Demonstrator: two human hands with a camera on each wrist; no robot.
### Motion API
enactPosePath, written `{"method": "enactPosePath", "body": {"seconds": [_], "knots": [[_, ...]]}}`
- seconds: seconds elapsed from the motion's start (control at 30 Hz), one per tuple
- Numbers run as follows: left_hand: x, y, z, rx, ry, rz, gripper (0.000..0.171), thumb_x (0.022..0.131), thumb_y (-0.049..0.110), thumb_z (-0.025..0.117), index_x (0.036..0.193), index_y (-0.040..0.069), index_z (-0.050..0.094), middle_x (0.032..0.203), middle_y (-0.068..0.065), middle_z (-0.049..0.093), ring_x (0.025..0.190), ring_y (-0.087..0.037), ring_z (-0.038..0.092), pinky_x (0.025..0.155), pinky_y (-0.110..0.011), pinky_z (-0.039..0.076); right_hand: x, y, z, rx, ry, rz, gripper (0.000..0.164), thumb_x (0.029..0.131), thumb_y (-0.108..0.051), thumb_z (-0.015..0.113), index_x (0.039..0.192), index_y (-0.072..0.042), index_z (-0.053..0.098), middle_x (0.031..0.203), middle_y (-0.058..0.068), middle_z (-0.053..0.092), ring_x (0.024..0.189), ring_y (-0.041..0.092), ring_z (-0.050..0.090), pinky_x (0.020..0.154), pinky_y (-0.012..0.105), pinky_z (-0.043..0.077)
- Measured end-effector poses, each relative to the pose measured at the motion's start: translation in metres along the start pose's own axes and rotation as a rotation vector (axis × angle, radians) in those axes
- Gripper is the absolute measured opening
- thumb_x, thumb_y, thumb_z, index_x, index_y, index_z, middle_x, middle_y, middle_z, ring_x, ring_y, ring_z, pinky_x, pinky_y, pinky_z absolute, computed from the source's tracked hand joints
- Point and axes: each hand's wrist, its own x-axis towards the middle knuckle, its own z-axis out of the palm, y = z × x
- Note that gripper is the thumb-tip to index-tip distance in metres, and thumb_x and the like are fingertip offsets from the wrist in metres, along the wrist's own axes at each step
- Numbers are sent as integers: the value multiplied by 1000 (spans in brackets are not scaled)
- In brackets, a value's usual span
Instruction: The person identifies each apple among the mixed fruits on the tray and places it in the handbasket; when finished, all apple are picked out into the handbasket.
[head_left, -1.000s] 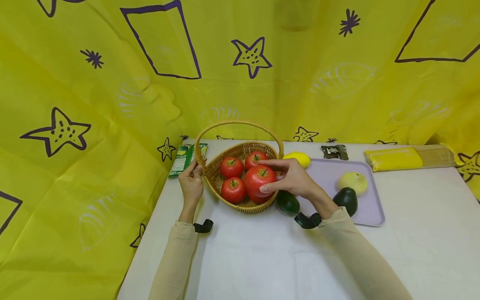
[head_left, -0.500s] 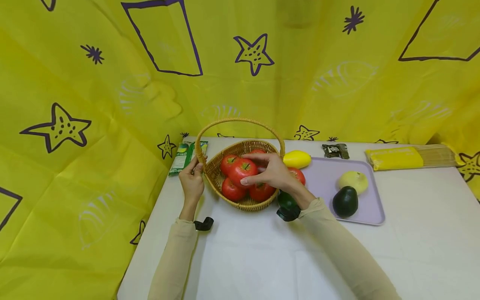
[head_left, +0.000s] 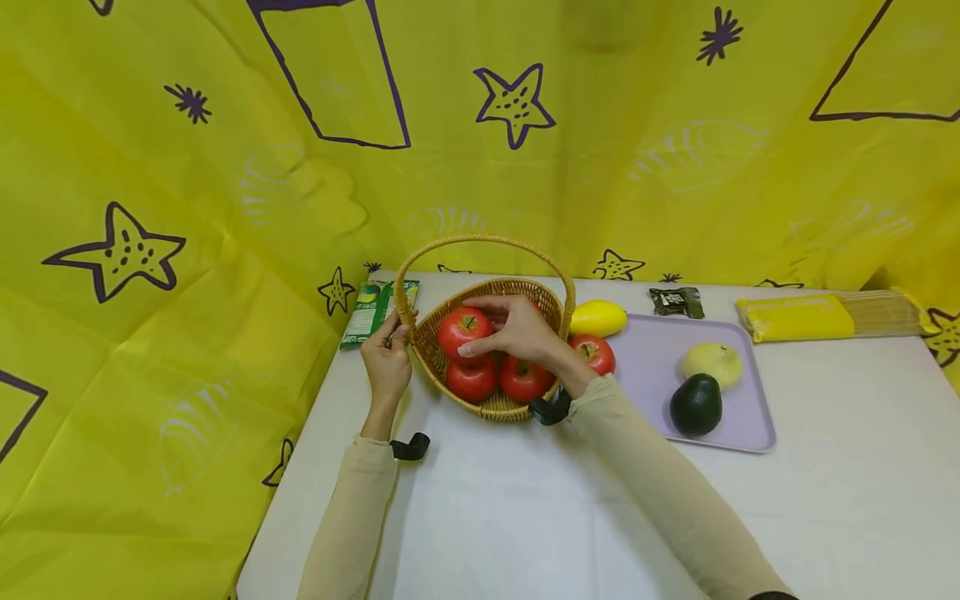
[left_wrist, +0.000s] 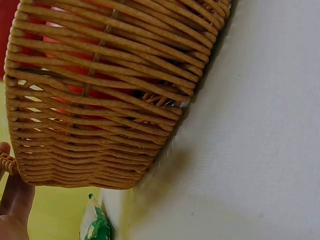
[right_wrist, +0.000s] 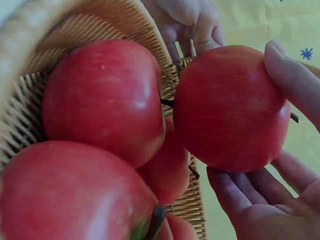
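Note:
A wicker basket [head_left: 498, 413] with a tall arched handle stands on the white table, several red apples [head_left: 471, 383] inside it. My left hand [head_left: 387, 367] grips the handle's base at the basket's left side; in the left wrist view its fingers [left_wrist: 22, 200] show beside the woven wall [left_wrist: 90, 150]. Above the other fruit my right hand [head_left: 525, 329] holds a red apple [head_left: 462, 333] between thumb and fingers. The right wrist view shows that held apple [right_wrist: 230, 110] close to the other apples [right_wrist: 105, 100]. My right hand covers part of the basket's contents.
Right of the basket lie a red apple [head_left: 592, 354] and a yellow fruit [head_left: 598, 318]. A lilac tray [head_left: 738, 425] bears an avocado [head_left: 696, 405] and a pale yellow round fruit [head_left: 712, 363]. Behind are a green packet [head_left: 362, 323], a dark packet [head_left: 677, 302] and a noodle pack [head_left: 802, 317].
My right hand has carried its apple leftward over the basket, from the right side to the left. My left hand has stayed on the handle.

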Motion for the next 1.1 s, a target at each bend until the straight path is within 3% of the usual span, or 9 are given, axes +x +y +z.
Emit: {"method": "enactPosePath", "body": {"seconds": [0.27, 0.53, 0.7, 0.87, 1.1], "knots": [[0, 0, -1, -1, 7, -23, 35, 101, 2, 66, 136, -7, 68, 121, -29, 75, 115, 0, 69, 95, -14, 57, 16, -3, 6, 12, -1, 52, 75, 77, -23, 98, 145, -15, 67, 144, 5, 68, 129, 27, 65, 112, 45, 54], [0, 1, 0, -11, 12, -34, 36, 101, -1, 65, 136, -8, 67, 121, -32, 73, 112, 1, 69, 95, -14, 57, 28, -9, 12, 42, -13, 52, 75, 79, -22, 96, 147, -13, 65, 146, 7, 66, 131, 27, 63, 113, 45, 53], [-1, 2, 0, -1, 19, -51, 36, 101, -2, 65, 136, -9, 67, 122, -32, 73, 114, 0, 68, 95, -14, 57, 35, -10, 18, -72, -46, 12, 76, 79, -26, 96, 148, -13, 64, 147, 8, 66, 133, 27, 63, 113, 44, 53], [0, 3, 0, -2, 18, -48, 35, 101, -3, 65, 135, -8, 68, 122, -31, 73, 112, 1, 69, 94, -14, 57, 40, -9, 25, -256, -77, -48, 79, 79, -30, 96, 148, -9, 63, 145, 12, 67, 132, 29, 63, 113, 45, 53], [0, 2, 0, -10, 14, -46, 35, 101, -1, 66, 135, -8, 68, 120, -31, 74, 105, 3, 69, 86, -11, 57, 45, -5, 35, -388, -60, -45, 81, 79, -31, 95, 149, -7, 61, 145, 15, 66, 133, 31, 61, 115, 44, 51]]}}
